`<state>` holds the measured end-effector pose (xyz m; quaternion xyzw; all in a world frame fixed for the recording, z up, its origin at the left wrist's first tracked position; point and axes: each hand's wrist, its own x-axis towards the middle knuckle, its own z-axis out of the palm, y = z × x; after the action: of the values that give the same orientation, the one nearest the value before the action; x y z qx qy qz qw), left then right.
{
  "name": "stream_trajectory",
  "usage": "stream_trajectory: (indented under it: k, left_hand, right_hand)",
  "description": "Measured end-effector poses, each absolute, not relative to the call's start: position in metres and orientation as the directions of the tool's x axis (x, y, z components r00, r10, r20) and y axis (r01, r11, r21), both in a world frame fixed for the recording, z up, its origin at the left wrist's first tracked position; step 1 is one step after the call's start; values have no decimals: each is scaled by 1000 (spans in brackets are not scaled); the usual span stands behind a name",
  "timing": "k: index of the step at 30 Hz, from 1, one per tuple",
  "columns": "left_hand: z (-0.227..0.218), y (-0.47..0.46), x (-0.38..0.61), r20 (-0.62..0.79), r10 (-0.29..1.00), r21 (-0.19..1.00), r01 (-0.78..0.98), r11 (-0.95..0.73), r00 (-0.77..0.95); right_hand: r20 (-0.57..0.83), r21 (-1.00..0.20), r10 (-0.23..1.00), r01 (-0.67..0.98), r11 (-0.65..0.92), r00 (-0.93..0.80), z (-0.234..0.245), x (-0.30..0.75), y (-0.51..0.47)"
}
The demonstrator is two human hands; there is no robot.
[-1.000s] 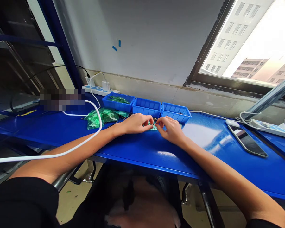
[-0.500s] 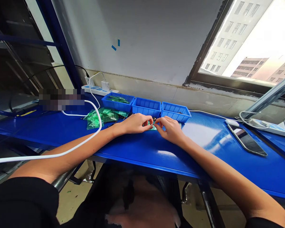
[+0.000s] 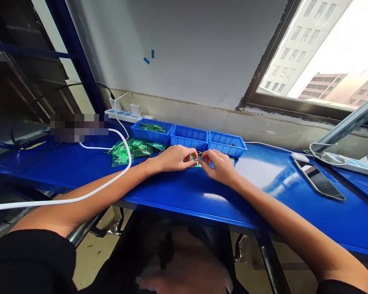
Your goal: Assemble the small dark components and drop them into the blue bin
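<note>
My left hand (image 3: 178, 158) and my right hand (image 3: 220, 166) meet fingertip to fingertip over the blue table (image 3: 174, 190). Each has thumb and forefinger pinched together around a tiny shiny piece (image 3: 197, 160), too small to name. Beneath the fingers lies a flat green piece (image 3: 199, 165) that looks like a circuit board, mostly covered by my hands. Just behind them are an empty-looking blue bin (image 3: 188, 138) and a second blue bin (image 3: 227, 143) with small dark bits inside. Left of my left hand lie green circuit boards in clear bags (image 3: 135, 149).
A third blue bin (image 3: 152, 129) holds green boards. A white cable (image 3: 88, 194) arches over my left forearm. One power strip (image 3: 127, 116) sits by the wall; at right lie a phone (image 3: 319, 180) and another power strip (image 3: 352, 163). A blurred patch (image 3: 79, 128) hides something at left.
Almost nothing differs. My fingertips have shifted slightly around the tiny piece, and both hands stay in the same place.
</note>
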<state>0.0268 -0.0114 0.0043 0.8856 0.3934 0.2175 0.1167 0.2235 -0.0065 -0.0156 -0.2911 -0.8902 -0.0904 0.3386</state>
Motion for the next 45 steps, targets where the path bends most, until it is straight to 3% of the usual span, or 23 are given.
stream_trajectory:
  k: [45]
  left_hand:
    - [4, -12, 26, 312, 729, 340, 645, -684, 609]
  right_hand:
    - [580, -118, 527, 577, 808, -621, -14, 221, -9]
